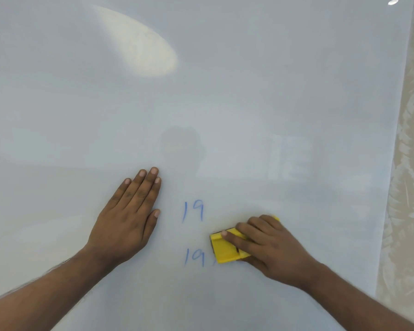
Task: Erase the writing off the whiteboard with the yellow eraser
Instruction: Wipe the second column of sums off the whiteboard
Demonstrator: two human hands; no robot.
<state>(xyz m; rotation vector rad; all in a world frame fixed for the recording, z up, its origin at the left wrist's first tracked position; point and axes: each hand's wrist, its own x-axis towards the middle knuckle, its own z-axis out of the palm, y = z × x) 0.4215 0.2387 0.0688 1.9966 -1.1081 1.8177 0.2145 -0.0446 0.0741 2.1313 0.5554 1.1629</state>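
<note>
A large whiteboard [201, 103] fills the view. Two lines of blue writing sit low in the middle: an upper "19" [193, 211] and a lower "19" [195, 257] with a further stroke partly hidden by the eraser. My right hand [270, 247] grips the yellow eraser [225, 249] and presses it flat on the board, just right of the lower writing and below right of the upper one. My left hand [127, 216] lies flat on the board to the left of the writing, fingers together, holding nothing.
The whiteboard's right edge [394, 163] runs down the right side, with a beige patterned wall [411, 187] beyond it. A bright light reflection [141, 46] shows at the upper left of the board.
</note>
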